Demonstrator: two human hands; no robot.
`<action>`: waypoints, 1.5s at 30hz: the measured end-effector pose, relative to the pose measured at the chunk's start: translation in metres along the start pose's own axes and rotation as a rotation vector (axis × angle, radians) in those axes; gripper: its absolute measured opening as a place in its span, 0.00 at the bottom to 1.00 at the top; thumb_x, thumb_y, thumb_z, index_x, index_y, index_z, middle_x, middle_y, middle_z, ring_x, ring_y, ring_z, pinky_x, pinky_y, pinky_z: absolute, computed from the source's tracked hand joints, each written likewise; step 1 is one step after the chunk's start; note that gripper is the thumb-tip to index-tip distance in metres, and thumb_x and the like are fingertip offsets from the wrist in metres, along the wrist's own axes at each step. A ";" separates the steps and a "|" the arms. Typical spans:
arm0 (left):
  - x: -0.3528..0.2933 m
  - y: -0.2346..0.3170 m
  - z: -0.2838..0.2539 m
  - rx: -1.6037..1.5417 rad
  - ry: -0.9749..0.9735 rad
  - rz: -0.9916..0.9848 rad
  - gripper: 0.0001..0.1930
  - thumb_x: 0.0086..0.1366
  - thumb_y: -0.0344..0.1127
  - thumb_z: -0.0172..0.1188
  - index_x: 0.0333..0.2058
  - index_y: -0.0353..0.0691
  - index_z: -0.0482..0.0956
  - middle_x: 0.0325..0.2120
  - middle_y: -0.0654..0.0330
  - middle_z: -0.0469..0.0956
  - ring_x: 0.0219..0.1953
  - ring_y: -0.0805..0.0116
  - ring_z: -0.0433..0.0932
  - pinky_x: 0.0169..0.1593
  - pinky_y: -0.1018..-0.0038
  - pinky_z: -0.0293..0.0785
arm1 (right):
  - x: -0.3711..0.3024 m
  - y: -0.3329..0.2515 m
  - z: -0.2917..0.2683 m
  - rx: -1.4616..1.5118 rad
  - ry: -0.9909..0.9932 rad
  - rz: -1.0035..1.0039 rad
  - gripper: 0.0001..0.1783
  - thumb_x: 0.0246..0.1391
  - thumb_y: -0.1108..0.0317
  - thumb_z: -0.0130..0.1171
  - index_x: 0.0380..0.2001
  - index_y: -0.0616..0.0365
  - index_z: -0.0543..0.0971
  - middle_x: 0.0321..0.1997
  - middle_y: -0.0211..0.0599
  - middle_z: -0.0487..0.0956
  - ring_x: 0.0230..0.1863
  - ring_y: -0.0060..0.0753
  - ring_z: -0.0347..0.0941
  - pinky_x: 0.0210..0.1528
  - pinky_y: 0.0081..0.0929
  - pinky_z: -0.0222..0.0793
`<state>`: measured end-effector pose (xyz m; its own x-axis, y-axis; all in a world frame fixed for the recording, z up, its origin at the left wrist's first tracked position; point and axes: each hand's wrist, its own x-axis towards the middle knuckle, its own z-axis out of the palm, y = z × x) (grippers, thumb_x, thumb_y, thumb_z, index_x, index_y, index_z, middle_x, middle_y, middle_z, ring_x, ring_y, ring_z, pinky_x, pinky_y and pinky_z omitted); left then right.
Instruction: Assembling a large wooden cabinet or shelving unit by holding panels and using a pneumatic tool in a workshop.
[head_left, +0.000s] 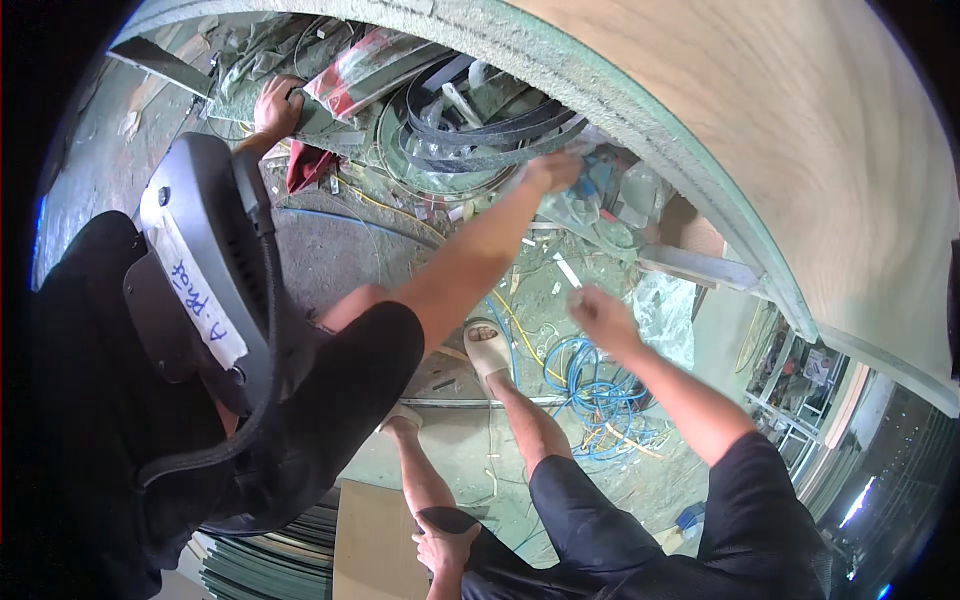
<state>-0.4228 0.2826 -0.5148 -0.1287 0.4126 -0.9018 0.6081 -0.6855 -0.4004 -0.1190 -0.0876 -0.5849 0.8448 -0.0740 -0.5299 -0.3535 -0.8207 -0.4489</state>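
My right hand (pixel 603 315) is raised over the floor with its fingers closed, pinching a short narrow white strip (pixel 566 270) that points up and away. My left hand (pixel 445 548) lies on my bare leg at the hem of my dark shorts, fingers spread and holding nothing. To the left another person (pixel 330 400) in black bends forward. That person's one hand (pixel 550 172) is blurred by motion beside coiled dark bands (pixel 470 150); the other hand (pixel 278 108) leans on the heap of scrap.
Curved wooden panel (pixel 800 130) overhangs the far right. Under its rim lie plastic sheets and a red-and-white bag (pixel 365 70). Tangled blue hose (pixel 600 385) and yellow cord (pixel 520 330) cross the littered floor. Stacked sheets (pixel 270 555) stand at lower left, a metal rack (pixel 800 390) at right.
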 end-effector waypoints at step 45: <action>-0.007 -0.081 -0.055 -0.148 0.065 0.238 0.58 0.58 0.74 0.69 0.77 0.44 0.59 0.66 0.40 0.74 0.65 0.41 0.78 0.66 0.53 0.76 | -0.251 -0.103 0.080 -0.532 -0.949 0.244 0.61 0.61 0.38 0.66 0.83 0.55 0.45 0.77 0.71 0.65 0.73 0.62 0.72 0.73 0.51 0.69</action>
<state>-0.4283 0.3677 -0.4671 0.0786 0.2918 -0.9532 0.7236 -0.6744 -0.1468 -0.3267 0.0606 -0.4638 0.0461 0.0101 -0.9989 -0.0586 -0.9982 -0.0128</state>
